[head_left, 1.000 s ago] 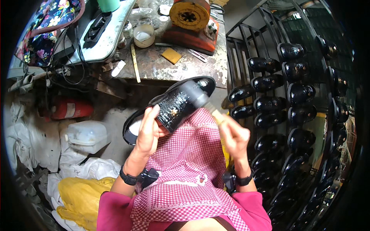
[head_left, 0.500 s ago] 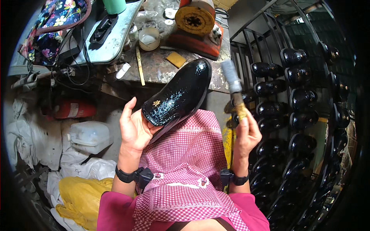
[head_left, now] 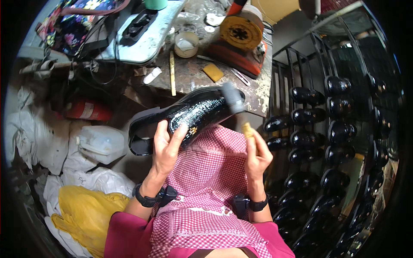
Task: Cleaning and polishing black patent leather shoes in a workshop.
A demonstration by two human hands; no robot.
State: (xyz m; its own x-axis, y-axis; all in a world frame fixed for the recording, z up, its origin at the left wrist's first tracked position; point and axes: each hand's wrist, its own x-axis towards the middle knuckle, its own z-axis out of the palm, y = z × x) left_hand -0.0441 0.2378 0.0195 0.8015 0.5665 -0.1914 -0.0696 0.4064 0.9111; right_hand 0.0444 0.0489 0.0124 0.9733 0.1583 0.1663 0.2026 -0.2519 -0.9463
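Note:
A glossy black shoe (head_left: 198, 112) with a small gold ornament (head_left: 189, 133) lies across my left hand (head_left: 165, 150), above my lap. Its open heel end points left, its toe right. My left fingers and thumb grip it near the opening; some fingers are hidden beneath or inside. Pinched in my right hand (head_left: 259, 155) is the yellow-wrapped handle of a brush-like tool. The tool's grey head (head_left: 233, 99) is blurred and overlaps the shoe's toe; whether it touches the leather I cannot tell.
Ahead stands a worn workbench (head_left: 254, 101) with an orange machine (head_left: 241, 47), a round tub (head_left: 186, 44), a yellowish pad (head_left: 213, 73) and a stick (head_left: 172, 73). Racks of shiny black shoes (head_left: 307, 116) fill the right side. To my left are a plastic container (head_left: 103, 144) and a yellow sack (head_left: 90, 213).
The shoe has swung from toe-up to nearly level, its opening now showing on the left. My right hand has moved left, bringing the tool's head over the toe. The view has shifted.

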